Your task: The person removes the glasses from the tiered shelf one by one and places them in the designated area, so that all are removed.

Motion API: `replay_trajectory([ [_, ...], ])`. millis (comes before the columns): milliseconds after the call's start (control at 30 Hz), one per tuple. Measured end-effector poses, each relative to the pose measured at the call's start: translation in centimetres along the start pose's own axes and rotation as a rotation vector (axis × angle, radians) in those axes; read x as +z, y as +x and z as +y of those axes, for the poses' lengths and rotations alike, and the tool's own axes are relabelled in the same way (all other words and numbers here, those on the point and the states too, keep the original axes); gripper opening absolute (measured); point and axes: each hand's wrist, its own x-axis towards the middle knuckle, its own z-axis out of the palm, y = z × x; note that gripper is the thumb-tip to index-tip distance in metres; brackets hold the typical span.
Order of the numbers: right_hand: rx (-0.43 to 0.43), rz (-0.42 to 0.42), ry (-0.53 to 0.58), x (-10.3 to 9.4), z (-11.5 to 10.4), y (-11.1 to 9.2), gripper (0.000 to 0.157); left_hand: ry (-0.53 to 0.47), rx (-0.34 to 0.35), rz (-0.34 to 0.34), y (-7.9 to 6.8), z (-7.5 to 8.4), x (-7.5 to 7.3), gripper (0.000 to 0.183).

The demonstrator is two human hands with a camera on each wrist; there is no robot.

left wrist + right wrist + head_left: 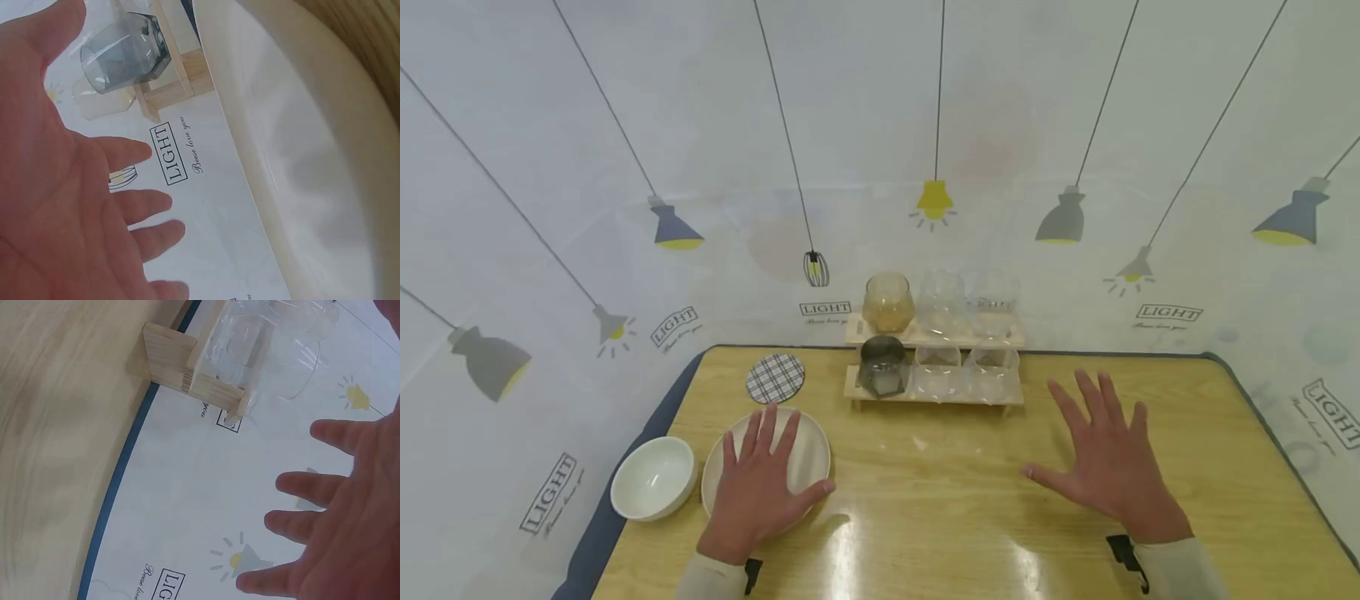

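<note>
My left hand (pixel 760 483) hovers over a cream plate (pixel 810 450) with its fingers spread and straight, holding nothing. In the left wrist view the plate's rim (pixel 300 125) looms beside the palm. Over the right part of the table my right hand (pixel 1108 458) is likewise spread, with nothing in it. Between and beyond the hands stands a two-step wooden rack (pixel 940 402). It bears an amber glass (pixel 888 304), a smoky grey glass (pixel 883 367) and several clear glasses (pixel 938 367). The rack's wooden end (pixel 169 356) shows in the right wrist view.
A white bowl (pixel 653 479) sits at the left edge of the wooden table (pixel 925 508), beside the plate. Behind the plate lies a round checked coaster (pixel 776 378). A wall covering (pixel 865 125) printed with lamps encloses the table's back and sides.
</note>
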Motion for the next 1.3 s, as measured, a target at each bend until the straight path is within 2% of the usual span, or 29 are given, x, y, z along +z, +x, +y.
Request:
replay_trajectory([
  [200, -0.059, 0.145, 0.058, -0.1, 0.1, 1.3, 0.114, -0.042, 0.074, 0.045, 1.1, 0.1, 0.2, 0.105],
  [300, -0.085, 0.206, 0.117, 0.1, 0.3, 2.0, 0.111, -0.096, 0.105, 0.06, 1.9, 0.2, 0.4, 0.103],
  [467, -0.135, 0.306, 0.202, 0.7, 0.5, 3.6, 0.105, -0.237, 0.119, 0.033, 3.3, 0.6, 0.8, 0.096],
  [567, -0.135, 0.331, 0.224, 0.7, 0.5, 4.6, 0.101, -0.31, 0.11, 0.002, 4.1, 0.7, 1.2, 0.093],
  [767, -0.065, 0.265, 0.248, 0.6, 0.4, 6.5, 0.098, -0.42, 0.074, -0.039, 5.6, 1.1, 1.5, 0.086],
  [967, 0.055, 0.174, 0.334, 0.9, 0.4, 8.5, 0.091, -0.488, 0.077, -0.012, 6.9, 1.6, 2.0, 0.077],
  [1067, 0.086, 0.145, 0.38, 1.0, 0.5, 9.7, 0.09, -0.562, 0.07, -0.007, 7.7, 2.0, 2.3, 0.072],
  [1300, 0.118, 0.089, 0.466, 1.2, 0.7, 12.2, 0.094, -0.764, -0.003, -0.016, 9.7, 2.7, 3.2, 0.062],
])
